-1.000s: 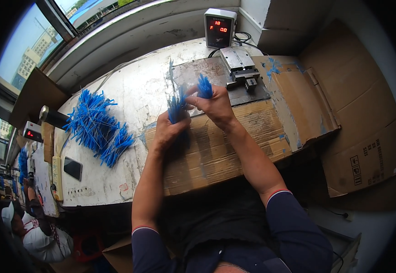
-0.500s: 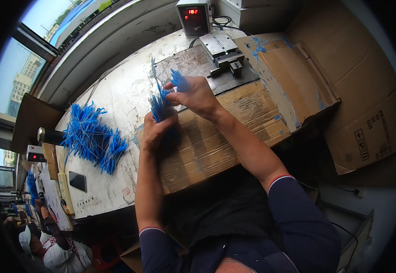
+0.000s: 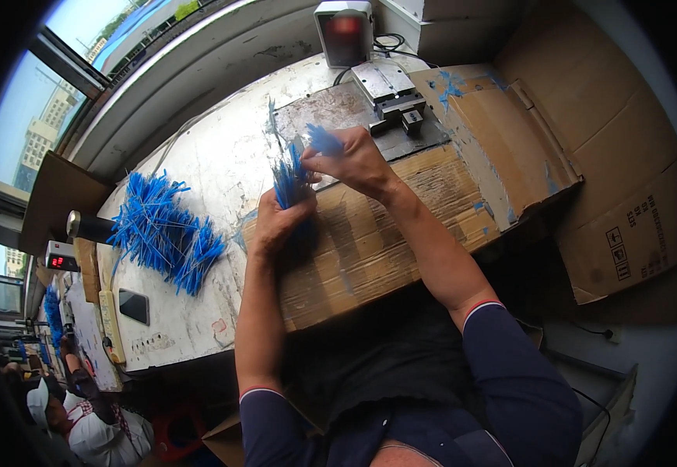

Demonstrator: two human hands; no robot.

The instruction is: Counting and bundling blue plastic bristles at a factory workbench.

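Note:
My left hand is closed round an upright bundle of thin blue wires with pale, silvery ends. Just above and to its right, my right hand grips a smaller bunch of blue wires, blurred by motion. The right fingertips meet the top of the left bundle; which strands they pinch is too small to tell. Both hands are over the near part of the worktable, by a cardboard sheet. To their left, a large loose pile of blue wires lies on the white tabletop.
A metal fixture sits on a plate behind my right hand, with a display box beyond it. Cardboard covers the right side. A phone and power strip lie left. Another person works at lower left.
The view has shifted slightly, so the table appears farther right. My right hand with its bunch has edged a little away from the left hand; both hands keep their hold.

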